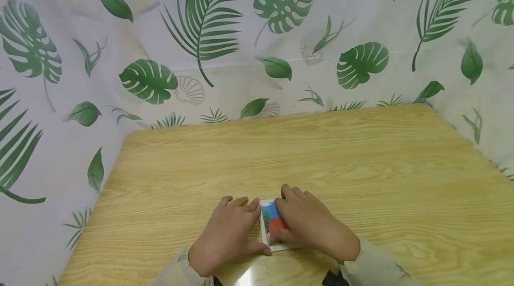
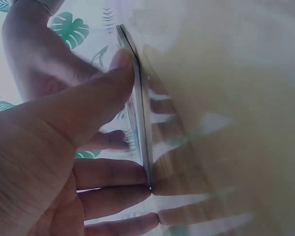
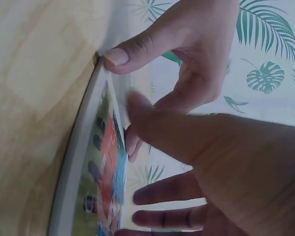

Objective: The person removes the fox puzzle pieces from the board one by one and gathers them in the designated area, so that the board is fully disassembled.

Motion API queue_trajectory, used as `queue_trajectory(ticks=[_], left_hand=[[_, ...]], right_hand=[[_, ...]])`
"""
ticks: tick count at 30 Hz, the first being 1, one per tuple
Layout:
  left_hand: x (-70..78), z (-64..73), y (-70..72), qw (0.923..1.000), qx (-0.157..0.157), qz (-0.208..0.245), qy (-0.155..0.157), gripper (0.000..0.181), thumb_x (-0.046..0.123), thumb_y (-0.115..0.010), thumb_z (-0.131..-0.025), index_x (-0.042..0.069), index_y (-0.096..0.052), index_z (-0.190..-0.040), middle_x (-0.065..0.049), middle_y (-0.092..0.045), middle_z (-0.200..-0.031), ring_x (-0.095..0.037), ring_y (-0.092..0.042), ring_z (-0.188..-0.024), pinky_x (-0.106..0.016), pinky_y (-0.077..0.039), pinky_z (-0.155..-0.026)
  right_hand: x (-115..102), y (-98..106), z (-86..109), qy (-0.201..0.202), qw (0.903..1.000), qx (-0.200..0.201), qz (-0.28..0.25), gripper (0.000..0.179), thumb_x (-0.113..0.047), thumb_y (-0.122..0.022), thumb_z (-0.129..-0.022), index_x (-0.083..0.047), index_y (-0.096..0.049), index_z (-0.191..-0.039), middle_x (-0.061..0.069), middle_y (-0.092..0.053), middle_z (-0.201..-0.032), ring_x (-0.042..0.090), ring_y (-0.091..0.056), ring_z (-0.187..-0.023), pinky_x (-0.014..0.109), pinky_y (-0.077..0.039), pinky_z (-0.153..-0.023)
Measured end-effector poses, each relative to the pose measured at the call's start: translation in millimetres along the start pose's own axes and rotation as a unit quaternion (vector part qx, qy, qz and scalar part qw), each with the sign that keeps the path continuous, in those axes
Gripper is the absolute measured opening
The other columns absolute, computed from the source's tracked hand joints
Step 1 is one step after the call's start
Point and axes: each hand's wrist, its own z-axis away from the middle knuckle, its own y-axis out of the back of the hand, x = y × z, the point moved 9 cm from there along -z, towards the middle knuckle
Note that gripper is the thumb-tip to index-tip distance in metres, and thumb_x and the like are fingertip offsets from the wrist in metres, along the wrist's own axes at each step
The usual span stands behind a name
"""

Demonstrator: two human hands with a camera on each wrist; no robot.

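Note:
A small jigsaw puzzle (image 1: 266, 219) with a white border lies flat on the wooden table, its picture showing blue, green and red. My left hand (image 1: 230, 232) holds its left side: the thumb is at the near corner, the fingertips at the far one. In the left wrist view that thumb (image 2: 120, 61) meets the edge of the puzzle. My right hand (image 1: 307, 219) is over the right part of the picture and hides it. In the right wrist view its thumb (image 3: 147, 115) is blurred above the picture, with the other fingers extended towards the far edge.
The wooden table (image 1: 281, 156) stretches away beyond both hands. A white cloth (image 1: 237, 67) printed with green leaves hangs behind it and along the left side. Light-coloured sleeves (image 1: 377, 266) cover both forearms.

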Motion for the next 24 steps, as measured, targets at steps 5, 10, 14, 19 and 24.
queue_trajectory(ticks=[5, 10, 14, 19, 24], left_hand=[[-1.9, -0.4, -2.2, 0.9999, -0.011, 0.006, 0.008, 0.099, 0.082, -0.066, -0.077, 0.01, -0.061, -0.146, -0.003, -0.056, -0.15, -0.028, -0.053, -0.137, -0.056, -0.042, -0.11], [-3.6, 0.3, -2.7, 0.9997, -0.013, 0.017, 0.009, 0.103, 0.081, -0.067, -0.077, 0.009, -0.056, -0.149, -0.003, -0.055, -0.15, -0.028, -0.054, -0.137, -0.056, -0.042, -0.11], [-4.2, -0.8, -2.2, 0.9996, -0.009, 0.026, 0.003, 0.102, 0.08, -0.069, -0.077, 0.008, -0.057, -0.148, -0.005, -0.056, -0.149, -0.029, -0.055, -0.136, -0.054, -0.042, -0.11], [-3.5, -2.9, -1.5, 0.9989, -0.006, 0.046, -0.007, 0.099, 0.076, -0.074, -0.076, 0.004, -0.063, -0.142, -0.013, -0.057, -0.147, -0.033, -0.056, -0.134, -0.048, -0.044, -0.11], [-3.1, -2.8, -1.3, 0.999, -0.001, 0.045, -0.008, 0.099, 0.076, -0.074, -0.075, 0.006, -0.062, -0.143, -0.012, -0.057, -0.148, -0.032, -0.056, -0.134, -0.048, -0.047, -0.107]], right_hand=[[-3.1, -3.0, -13.7, 0.021, 0.9973, -0.001, -0.071, 0.023, -0.021, -0.073, -0.098, -0.004, -0.069, -0.113, 0.004, -0.055, -0.098, 0.012, -0.048, -0.072, 0.029, -0.048, -0.061], [-3.2, -8.7, -24.0, 0.048, 0.9903, -0.006, -0.13, 0.02, -0.008, -0.068, -0.099, -0.005, -0.07, -0.119, 0.002, -0.059, -0.102, 0.011, -0.056, -0.081, 0.032, -0.056, -0.076], [-0.9, -11.5, -27.1, 0.049, 0.9887, -0.011, -0.141, 0.021, -0.007, -0.069, -0.099, -0.005, -0.069, -0.119, 0.002, -0.061, -0.103, 0.01, -0.057, -0.082, 0.033, -0.056, -0.078], [-0.3, -20.4, -32.1, 0.044, 0.9872, -0.047, -0.146, 0.026, -0.009, -0.072, -0.097, -0.003, -0.062, -0.12, 0.001, -0.06, -0.104, 0.012, -0.053, -0.082, 0.031, -0.052, -0.075], [2.7, -25.0, -36.3, 0.031, 0.9787, -0.079, -0.187, 0.027, -0.004, -0.073, -0.095, -0.004, -0.055, -0.115, 0.0, -0.053, -0.097, 0.015, -0.051, -0.078, 0.03, -0.047, -0.07]])
